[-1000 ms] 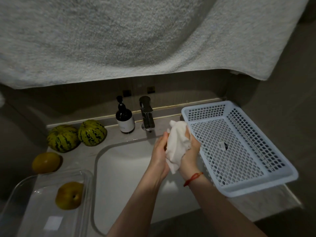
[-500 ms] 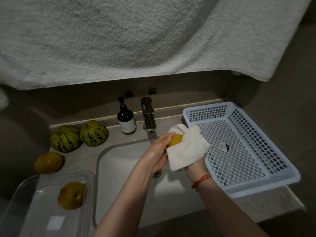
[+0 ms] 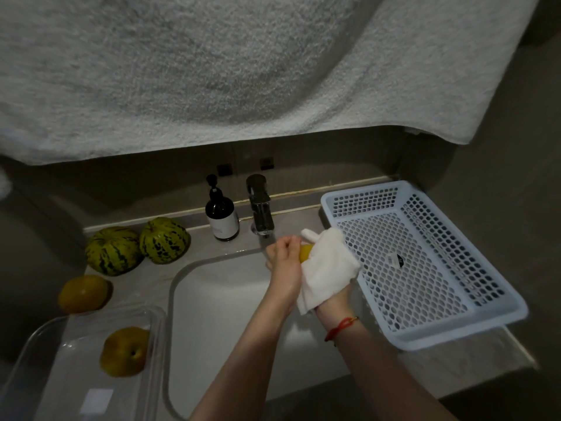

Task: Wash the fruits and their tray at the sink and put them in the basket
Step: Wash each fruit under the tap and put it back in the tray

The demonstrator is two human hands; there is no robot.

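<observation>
**Drying a yellow fruit over the sink**

Over the white sink (image 3: 212,314), the left hand (image 3: 283,262) curls its fingers around a small yellow fruit (image 3: 306,253). The right hand (image 3: 334,294) grips a white cloth (image 3: 326,265) wrapped against that fruit. This looks like wiping after a wash. Next, the fruit likely goes into the blue basket (image 3: 501,311), just right of the fingers, which holds no fruit. Well left of the fingers, one fruit sits in the clear tray (image 3: 39,338); another fruit and two striped melons (image 3: 136,246) rest on the pale counter. A tap and a dark bottle stand behind; a towel hangs above.
</observation>
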